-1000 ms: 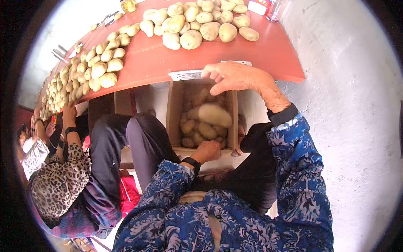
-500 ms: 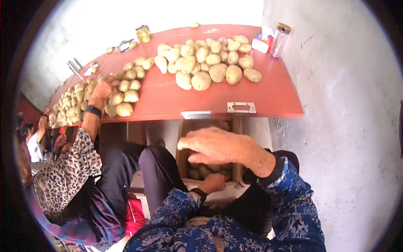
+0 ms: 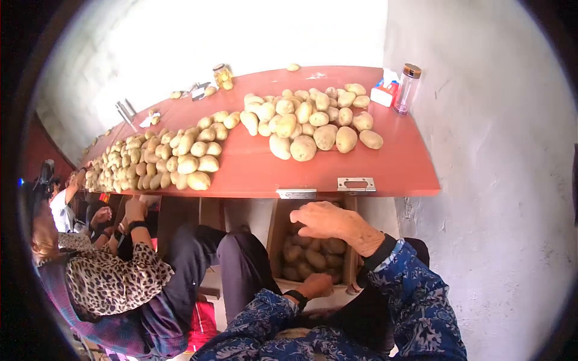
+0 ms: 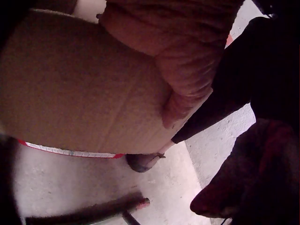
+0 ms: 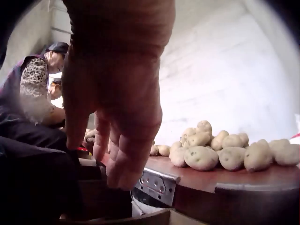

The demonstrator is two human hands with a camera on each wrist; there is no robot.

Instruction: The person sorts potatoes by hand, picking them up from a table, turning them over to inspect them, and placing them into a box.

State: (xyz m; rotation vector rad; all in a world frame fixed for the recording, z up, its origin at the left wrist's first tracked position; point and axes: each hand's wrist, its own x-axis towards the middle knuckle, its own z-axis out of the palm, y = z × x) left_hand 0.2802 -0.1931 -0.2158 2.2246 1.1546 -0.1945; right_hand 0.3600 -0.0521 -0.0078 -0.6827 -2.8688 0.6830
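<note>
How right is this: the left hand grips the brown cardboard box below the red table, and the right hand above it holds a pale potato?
Not quite: the right hand is empty, as the right wrist view shows; it is above the brown cardboard box below the red table, and the left hand grips that box.

So the outfit is a deep blue shirt (image 3: 313, 348) with a pale, leafy floral print all over it, kinda busy tbh. Same print runs down the left sleeve (image 3: 256, 314) and right sleeve (image 3: 416, 292), both long and a bit rumpled. There's a plain black band on the left wrist (image 3: 297, 299) and a wider-looking black one on the right (image 3: 380, 251), right by the sleeve end. Trousers (image 3: 355, 319) look near-black.
</note>
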